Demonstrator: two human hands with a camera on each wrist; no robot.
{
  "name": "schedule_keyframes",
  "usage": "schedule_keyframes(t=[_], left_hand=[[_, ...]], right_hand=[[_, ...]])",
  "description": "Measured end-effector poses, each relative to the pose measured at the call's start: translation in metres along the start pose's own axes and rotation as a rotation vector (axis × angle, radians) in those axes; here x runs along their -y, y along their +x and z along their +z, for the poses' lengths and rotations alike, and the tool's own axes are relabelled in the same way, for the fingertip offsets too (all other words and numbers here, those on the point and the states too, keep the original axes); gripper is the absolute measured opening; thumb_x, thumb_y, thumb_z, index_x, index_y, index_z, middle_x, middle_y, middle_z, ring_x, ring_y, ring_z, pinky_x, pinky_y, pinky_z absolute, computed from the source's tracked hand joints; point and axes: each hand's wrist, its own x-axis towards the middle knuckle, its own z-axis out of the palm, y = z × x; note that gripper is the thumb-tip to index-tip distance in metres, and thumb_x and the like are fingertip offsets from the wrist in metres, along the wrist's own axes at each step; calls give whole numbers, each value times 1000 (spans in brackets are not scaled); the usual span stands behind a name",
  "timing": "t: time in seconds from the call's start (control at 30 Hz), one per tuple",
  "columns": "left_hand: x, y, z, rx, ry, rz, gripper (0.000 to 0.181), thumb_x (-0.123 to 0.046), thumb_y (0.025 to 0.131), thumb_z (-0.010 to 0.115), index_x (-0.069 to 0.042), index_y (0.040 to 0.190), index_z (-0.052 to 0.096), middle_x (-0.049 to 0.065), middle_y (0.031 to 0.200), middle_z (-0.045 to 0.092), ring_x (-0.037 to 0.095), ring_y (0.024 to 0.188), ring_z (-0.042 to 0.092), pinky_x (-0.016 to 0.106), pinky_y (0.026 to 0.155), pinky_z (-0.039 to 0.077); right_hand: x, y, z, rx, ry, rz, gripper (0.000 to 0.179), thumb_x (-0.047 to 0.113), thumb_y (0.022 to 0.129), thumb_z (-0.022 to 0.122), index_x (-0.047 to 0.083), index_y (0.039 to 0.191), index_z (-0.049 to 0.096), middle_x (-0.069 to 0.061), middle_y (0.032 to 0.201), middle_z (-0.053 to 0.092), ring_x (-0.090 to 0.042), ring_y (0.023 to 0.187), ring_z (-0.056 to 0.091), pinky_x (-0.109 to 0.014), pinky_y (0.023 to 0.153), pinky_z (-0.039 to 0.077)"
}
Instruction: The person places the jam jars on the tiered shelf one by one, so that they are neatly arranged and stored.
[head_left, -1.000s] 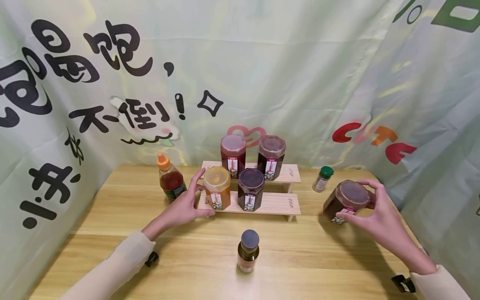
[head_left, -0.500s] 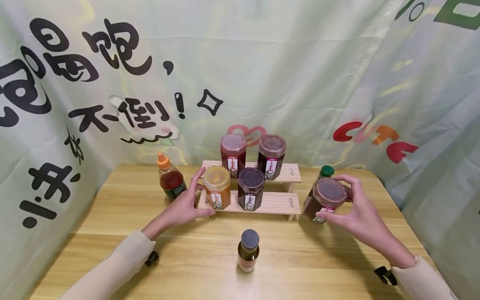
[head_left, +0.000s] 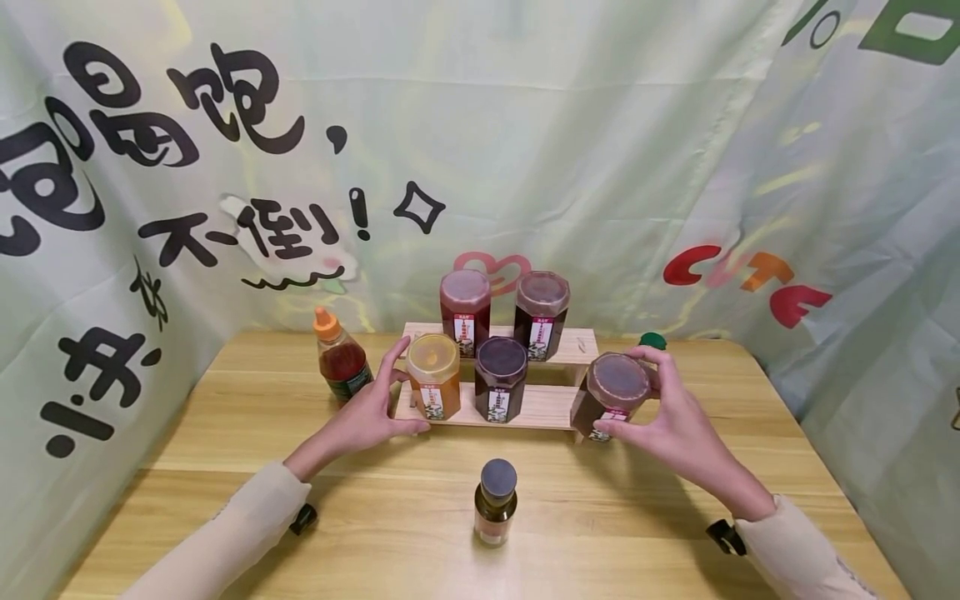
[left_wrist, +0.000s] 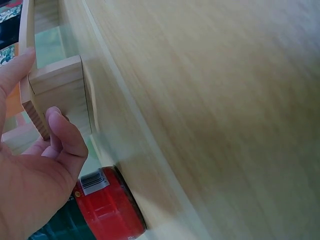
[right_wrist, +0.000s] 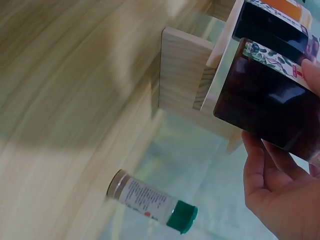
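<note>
My left hand [head_left: 367, 414] grips the left end of the two-tier wooden stand's [head_left: 551, 407] lower step, thumb at the front edge. Its fingers curl at the board's end in the left wrist view. Close beside that hand stands an amber jar [head_left: 433, 375], with a dark purple jar [head_left: 501, 379] to its right on the same step. In my right hand [head_left: 678, 433] is a dark brown-red jar [head_left: 609, 398], held between thumb and fingers and slightly tilted. This jar overlaps the lower step's right end in the head view. A red jar [head_left: 465, 310] and a dark jar [head_left: 542, 312] occupy the upper step.
A squeeze bottle with an orange cap [head_left: 341, 358] stands left of the stand. In front is a small dark-capped bottle [head_left: 496, 504]. A green-capped shaker [right_wrist: 150, 199] stands at the right, mostly hidden behind the held jar in the head view. Printed cloth [head_left: 600, 150] hangs behind the table.
My right hand has carried the dark brown-red jar leftward to the right end of the lower step, covering most of the green-capped shaker. My left hand has stayed at the stand.
</note>
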Motion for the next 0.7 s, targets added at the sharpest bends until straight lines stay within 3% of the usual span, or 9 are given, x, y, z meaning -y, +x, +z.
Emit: schedule_keyframes(t=[0.17,0.4,0.53,0.7], left_hand=[[0,0,1,5,-14,-14,135,-38,87,97,-39,175,-6,28,152,58,21,75,67,45,74,51],[-1,0,1,15,-17,-24,137,-37,86,98,-41,174,-7,25,151,59,17,61,56,38,60,48],[0,0,0,9,-11,-26,138,-37,85,98,-45,173,-8,22,150,60,16,58,53,36,56,46],[2,1,0,2,-2,-1,135,-36,86,98,-42,174,-5,18,146,64,16,60,55,33,55,46]], right_hand=[[0,6,10,33,10,20,107,13,75,104,11,157,35,-9,121,71,-21,100,68,-25,84,54],[2,13,20,63,29,86,107,17,77,104,14,157,33,-11,121,73,-27,100,70,-56,87,55],[2,19,23,74,20,70,107,17,78,104,12,159,34,-13,122,72,-25,97,71,-57,85,57],[0,22,25,92,28,68,107,17,78,103,15,160,35,-14,137,62,-22,93,72,-48,83,59]])
